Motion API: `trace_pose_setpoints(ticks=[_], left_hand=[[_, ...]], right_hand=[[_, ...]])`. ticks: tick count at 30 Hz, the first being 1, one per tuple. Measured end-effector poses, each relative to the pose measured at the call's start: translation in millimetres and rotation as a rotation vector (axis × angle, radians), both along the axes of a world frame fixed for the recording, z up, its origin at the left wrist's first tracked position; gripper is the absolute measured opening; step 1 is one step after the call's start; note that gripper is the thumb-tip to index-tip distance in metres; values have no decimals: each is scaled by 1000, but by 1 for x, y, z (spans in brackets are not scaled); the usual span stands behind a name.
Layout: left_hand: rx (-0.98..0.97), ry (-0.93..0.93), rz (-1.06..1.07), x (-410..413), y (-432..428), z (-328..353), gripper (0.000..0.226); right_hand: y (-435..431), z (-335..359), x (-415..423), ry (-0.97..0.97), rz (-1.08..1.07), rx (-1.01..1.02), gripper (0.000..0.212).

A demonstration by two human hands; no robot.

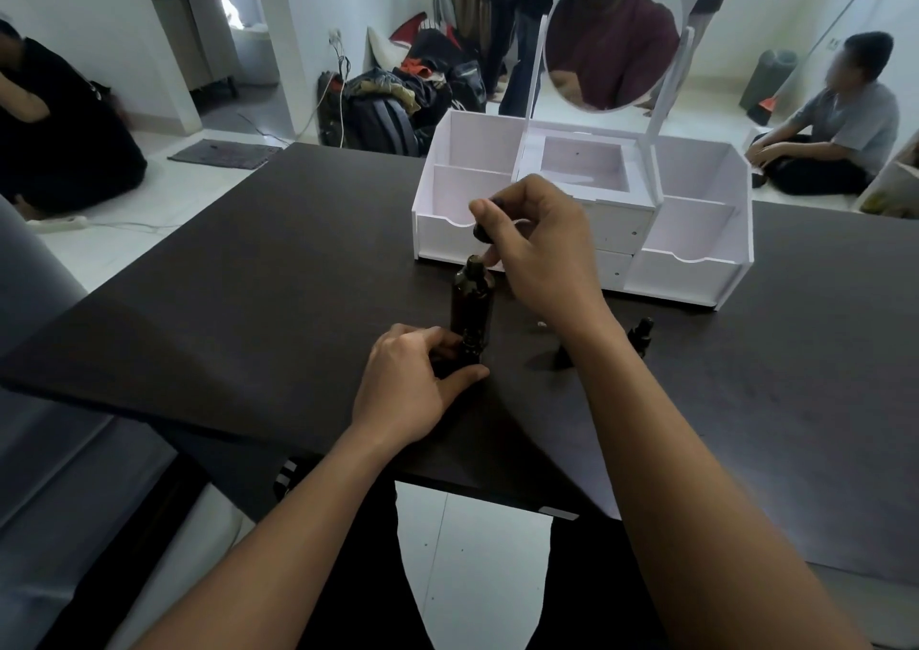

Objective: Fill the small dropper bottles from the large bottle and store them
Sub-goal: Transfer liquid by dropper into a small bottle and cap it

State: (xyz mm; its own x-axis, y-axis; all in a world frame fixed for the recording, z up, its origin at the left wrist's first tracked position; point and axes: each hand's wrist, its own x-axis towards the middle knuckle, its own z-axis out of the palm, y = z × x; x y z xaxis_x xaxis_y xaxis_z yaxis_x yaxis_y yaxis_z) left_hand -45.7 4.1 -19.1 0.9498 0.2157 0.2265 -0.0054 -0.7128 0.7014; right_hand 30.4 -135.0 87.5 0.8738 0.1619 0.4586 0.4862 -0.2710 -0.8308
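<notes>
No lettering or label can be read on any bottle; their dark sides are too dim to tell. The left grip (413,391) rests on the tabletop (248,301), its fingers and thumb curled round a small dropper bottle (470,347) that stands upright. Directly beyond that grip and touching or just behind the small bottle stands the large bottle (471,296), upright, with its neck uncovered. The right grip (542,246) hovers just above that neck, pinching a dark cap (481,233) between thumb and fingertips. To the right of the right forearm, partly hidden by it, stands a second small dropper bottle (642,333), and a white speck (539,324) lies near the wrist. Just beyond the right grip sits a white organizer (686,271) with open compartments and an oval mirror (611,47) rising above it. Farther off, on the floor past the tabletop, lie a heap of bags (383,117), and two people sit, one to each side.
</notes>
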Motion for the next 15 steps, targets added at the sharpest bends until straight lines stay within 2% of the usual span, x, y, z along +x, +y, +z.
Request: trace_pose_setpoints(ticks=[11,15], left_hand=[[6,20,10,3,0,0,43],[1,9,-6,4,1,-2,42]], right_hand=[[-13,39,-17,-196,1,162,15],[-17,38,-26,-194,8,136,15]])
